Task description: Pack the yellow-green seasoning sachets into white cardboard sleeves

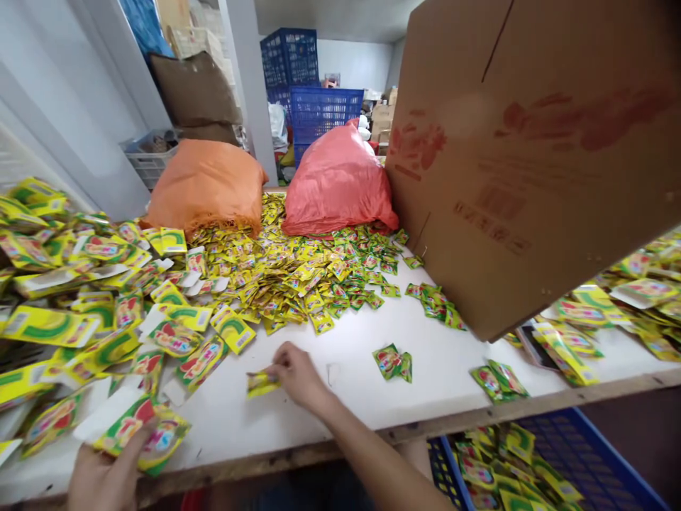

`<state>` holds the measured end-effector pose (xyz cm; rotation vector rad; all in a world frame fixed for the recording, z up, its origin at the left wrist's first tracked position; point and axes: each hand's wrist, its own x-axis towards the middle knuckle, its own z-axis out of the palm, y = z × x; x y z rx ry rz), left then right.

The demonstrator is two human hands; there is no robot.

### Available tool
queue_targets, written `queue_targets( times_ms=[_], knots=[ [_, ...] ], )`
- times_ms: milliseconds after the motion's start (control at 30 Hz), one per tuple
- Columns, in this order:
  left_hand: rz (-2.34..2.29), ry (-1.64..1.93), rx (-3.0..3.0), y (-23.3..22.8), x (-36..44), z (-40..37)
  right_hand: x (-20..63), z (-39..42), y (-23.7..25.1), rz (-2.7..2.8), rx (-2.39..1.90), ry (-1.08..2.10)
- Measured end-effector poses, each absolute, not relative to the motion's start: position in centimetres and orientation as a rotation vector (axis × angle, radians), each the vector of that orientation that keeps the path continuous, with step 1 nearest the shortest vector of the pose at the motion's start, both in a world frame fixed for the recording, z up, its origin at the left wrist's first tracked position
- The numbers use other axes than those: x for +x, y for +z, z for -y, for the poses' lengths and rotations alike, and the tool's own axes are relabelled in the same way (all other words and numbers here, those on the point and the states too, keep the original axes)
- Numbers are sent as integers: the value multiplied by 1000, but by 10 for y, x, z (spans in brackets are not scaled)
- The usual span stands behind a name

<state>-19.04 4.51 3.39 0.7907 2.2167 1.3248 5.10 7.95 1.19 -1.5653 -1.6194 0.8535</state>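
At the table's near left edge, my left hand grips a small yellow-green carton with its white flap open. A yellow-green packet sits against the carton's right side, partly behind my thumb. My right hand is closed in a pinch on a yellow sachet just above or on the white tabletop. To its right lies a small group of green sachets. Beyond both hands spreads a large heap of yellow and green sachets.
Many small cartons are piled at left. An orange sack and a red sack stand behind the heap. A big tilted cardboard box looms at right. Below the edge, a blue crate holds cartons.
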Motion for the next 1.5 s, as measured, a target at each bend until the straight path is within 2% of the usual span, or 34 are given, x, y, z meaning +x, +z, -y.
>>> queue_targets(
  times_ms=[100,233,467,600,767,967,1200,1300,1500],
  knots=[
    [-1656,1427,645,30,-171,-36,147,-58,22,1595,-1550,840],
    [-1360,1073,660,21,-117,-25,242,-41,22,1694,-1840,588],
    [-839,684,1157,8,35,-45,248,-34,-8,1745,-2012,309],
    [-875,671,1220,-7,76,-59,246,-26,-14,1599,-2171,159],
    [-865,692,1199,-18,76,-55,230,-20,-20,1531,-2233,209],
    [-833,690,1089,-13,68,-50,222,-20,-16,1587,-2020,438],
    [-747,658,850,0,37,-45,215,-16,25,1140,-1448,787],
    [-744,651,950,0,25,-41,190,-21,42,1302,-1342,841],
    [-765,746,1151,-2,9,-38,167,-25,58,1858,-1398,790]
  ],
)
